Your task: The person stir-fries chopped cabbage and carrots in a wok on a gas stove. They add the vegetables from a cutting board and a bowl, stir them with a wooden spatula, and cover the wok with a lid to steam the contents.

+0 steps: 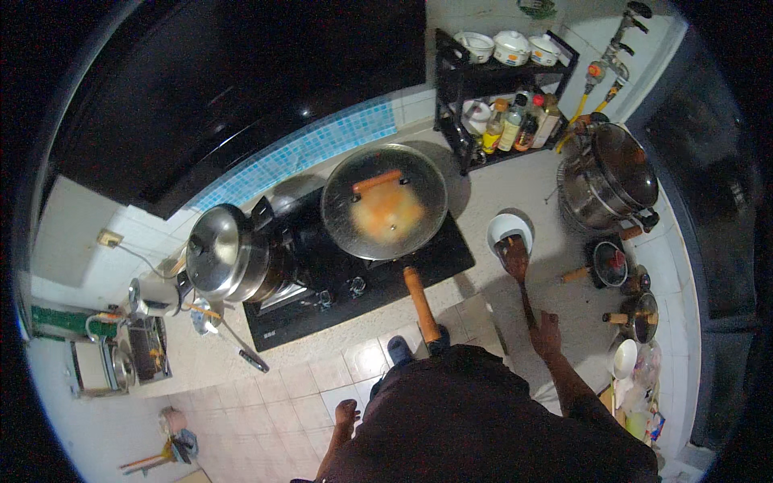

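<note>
My right hand (546, 335) is at the handle end of a dark wooden spatula (514, 256), whose blade rests in a white bowl (499, 224) on the counter; whether the fingers grip the handle cannot be told. Low over the floor, away from the counter, my left hand (346, 413) hangs with curled fingers and nothing visible in it. A pan with a wooden handle (421, 305) sits on the black gas hob (362, 320). Over it lies a glass lid (386, 250), and blurred pale orange food (386, 211) shows through the glass.
Left on the hob stands a lidded steel pot (220, 250). A black rack (453, 72) with bottles and lidded bowls is behind the counter's right part. Along the right wall are a large steamer pot (604, 181), small pans and a white bowl (623, 358). A knife (250, 359) lies near the counter's front edge.
</note>
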A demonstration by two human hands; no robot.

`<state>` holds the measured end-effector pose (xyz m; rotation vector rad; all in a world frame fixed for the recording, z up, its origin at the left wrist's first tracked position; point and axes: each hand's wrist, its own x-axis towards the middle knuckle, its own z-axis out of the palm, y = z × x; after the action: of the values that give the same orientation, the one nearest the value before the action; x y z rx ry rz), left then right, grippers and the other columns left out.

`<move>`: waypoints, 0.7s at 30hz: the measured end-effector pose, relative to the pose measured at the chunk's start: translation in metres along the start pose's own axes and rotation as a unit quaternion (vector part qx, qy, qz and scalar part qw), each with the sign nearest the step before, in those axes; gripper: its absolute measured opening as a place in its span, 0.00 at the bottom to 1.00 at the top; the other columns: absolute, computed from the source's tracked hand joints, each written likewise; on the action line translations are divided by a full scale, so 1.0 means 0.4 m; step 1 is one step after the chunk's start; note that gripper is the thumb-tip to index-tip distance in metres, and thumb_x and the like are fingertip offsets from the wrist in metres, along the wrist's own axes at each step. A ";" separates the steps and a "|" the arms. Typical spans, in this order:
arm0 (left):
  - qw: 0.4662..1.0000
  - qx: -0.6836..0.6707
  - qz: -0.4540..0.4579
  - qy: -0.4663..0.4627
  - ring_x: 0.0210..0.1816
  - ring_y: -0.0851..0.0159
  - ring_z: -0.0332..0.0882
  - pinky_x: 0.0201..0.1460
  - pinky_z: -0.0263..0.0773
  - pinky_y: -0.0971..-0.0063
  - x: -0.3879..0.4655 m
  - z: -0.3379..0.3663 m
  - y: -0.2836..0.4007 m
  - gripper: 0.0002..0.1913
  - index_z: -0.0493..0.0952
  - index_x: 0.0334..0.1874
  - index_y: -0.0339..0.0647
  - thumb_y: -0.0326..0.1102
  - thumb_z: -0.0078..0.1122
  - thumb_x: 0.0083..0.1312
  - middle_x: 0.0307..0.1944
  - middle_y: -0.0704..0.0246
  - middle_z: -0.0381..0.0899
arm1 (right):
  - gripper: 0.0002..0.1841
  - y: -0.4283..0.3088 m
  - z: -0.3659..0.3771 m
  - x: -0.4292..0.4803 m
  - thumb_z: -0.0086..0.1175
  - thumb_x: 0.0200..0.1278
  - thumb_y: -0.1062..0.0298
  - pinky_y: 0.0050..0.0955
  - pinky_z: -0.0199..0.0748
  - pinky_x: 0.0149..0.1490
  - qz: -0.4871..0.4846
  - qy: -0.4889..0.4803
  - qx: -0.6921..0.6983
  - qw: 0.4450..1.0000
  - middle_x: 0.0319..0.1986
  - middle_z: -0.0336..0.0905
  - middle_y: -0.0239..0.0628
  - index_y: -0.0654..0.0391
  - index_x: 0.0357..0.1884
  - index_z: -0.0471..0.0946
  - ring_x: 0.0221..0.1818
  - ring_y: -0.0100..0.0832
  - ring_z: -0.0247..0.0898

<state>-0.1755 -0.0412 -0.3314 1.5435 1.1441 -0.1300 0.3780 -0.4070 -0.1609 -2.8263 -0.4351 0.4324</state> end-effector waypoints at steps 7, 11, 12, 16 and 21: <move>0.998 -0.012 -0.066 -0.005 0.31 0.63 0.82 0.27 0.75 0.70 0.002 -0.004 0.011 0.18 0.77 0.52 0.39 0.43 0.62 0.66 0.37 0.66 0.81 | 0.28 0.027 0.011 -0.025 0.56 0.65 0.57 0.53 0.72 0.55 0.043 -0.039 -0.045 0.997 0.52 0.68 0.60 0.60 0.63 0.66 0.54 0.60 0.70; 0.982 -0.106 -0.151 0.042 0.31 0.64 0.81 0.27 0.75 0.70 -0.019 0.013 0.031 0.19 0.77 0.52 0.39 0.43 0.63 0.65 0.38 0.66 0.82 | 0.21 0.059 0.042 -0.027 0.56 0.63 0.60 0.54 0.71 0.53 0.001 -0.007 -0.027 1.000 0.46 0.71 0.59 0.61 0.53 0.69 0.50 0.61 0.70; 0.977 -0.136 -0.156 0.057 0.31 0.64 0.81 0.27 0.75 0.71 -0.022 0.017 0.029 0.19 0.77 0.52 0.39 0.43 0.63 0.65 0.38 0.66 0.82 | 0.20 0.069 0.051 -0.026 0.57 0.62 0.61 0.54 0.71 0.52 -0.029 0.013 -0.034 0.999 0.45 0.71 0.59 0.61 0.51 0.70 0.49 0.61 0.70; 1.000 -0.015 -0.016 0.016 0.31 0.65 0.81 0.28 0.74 0.71 -0.013 0.013 -0.006 0.18 0.77 0.52 0.39 0.43 0.62 0.66 0.38 0.66 0.81 | 0.17 0.103 0.079 -0.018 0.57 0.60 0.64 0.54 0.70 0.51 -0.025 0.029 -0.013 0.999 0.44 0.72 0.59 0.61 0.47 0.70 0.46 0.61 0.70; 0.996 -0.058 -0.068 0.018 0.31 0.66 0.80 0.28 0.74 0.71 -0.011 0.019 -0.012 0.18 0.77 0.52 0.39 0.43 0.61 0.66 0.37 0.67 0.80 | 0.16 0.106 0.082 -0.016 0.58 0.59 0.66 0.55 0.68 0.55 -0.078 0.014 -0.001 0.997 0.45 0.72 0.55 0.62 0.45 0.71 0.47 0.62 0.69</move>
<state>-0.1774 -0.0503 -0.3345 1.3697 1.2644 -0.1251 0.3724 -0.4417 -0.2016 -2.7704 -0.6433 0.3592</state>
